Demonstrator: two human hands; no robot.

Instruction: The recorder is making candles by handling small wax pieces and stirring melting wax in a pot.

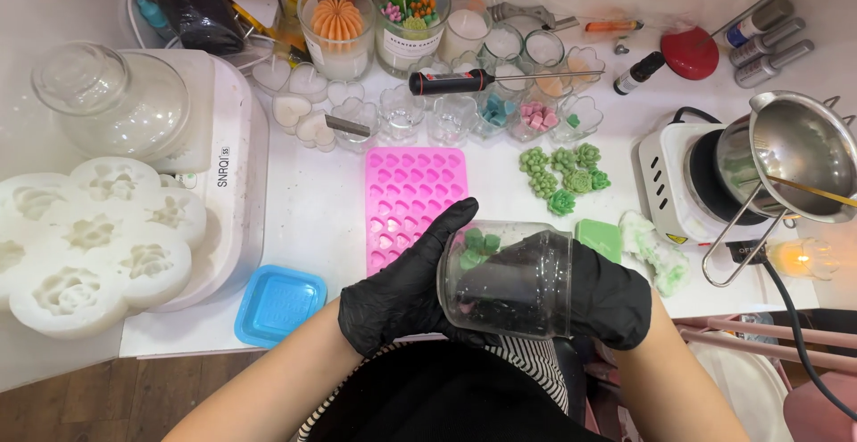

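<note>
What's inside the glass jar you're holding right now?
Small green pieces sit inside the tilted glass jar, near its upper left side. The gloved right hand and left hand cover its far side, so anything else inside is hidden.

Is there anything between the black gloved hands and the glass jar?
Nothing visible does. The left hand cups the glass jar from the side and the right hand grips it from the other side, glove straight against glass. The jar is tilted on its side, with small green pieces inside it.
</note>
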